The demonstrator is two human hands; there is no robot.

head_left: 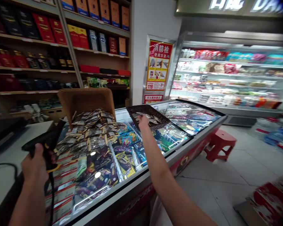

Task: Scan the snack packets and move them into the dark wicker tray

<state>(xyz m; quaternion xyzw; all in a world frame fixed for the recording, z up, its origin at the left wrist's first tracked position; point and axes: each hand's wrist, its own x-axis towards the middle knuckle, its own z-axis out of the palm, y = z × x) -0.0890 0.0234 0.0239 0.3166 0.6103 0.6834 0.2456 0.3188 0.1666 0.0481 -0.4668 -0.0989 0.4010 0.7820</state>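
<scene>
Scanner (48,136) is in the left hand (35,164), its grip clamped around the handle. Right arm stretches forward above the freezer (208,129), the right hand (143,121) at packets (153,119) inside the dark basket (139,109); whether it grasps one, I cannot tell.

left hand (35,165) + right hand (143,121): 2 | barcode scanner (35,143): 1 | dark basket (160,115): 1 | tan wicker basket (89,98): 1 | heaped flat packets (94,122): too overlapped to count | red plastic stool (223,137): 1 | wall notices (159,66): 2, lower partly hidden | upper orange-and-blue boxes (104,11): 6 | yellow-and-red boxes (82,37): 2 | silver-blue boxes (93,39): 2 | refrigerated display case (226,108): 1
</scene>
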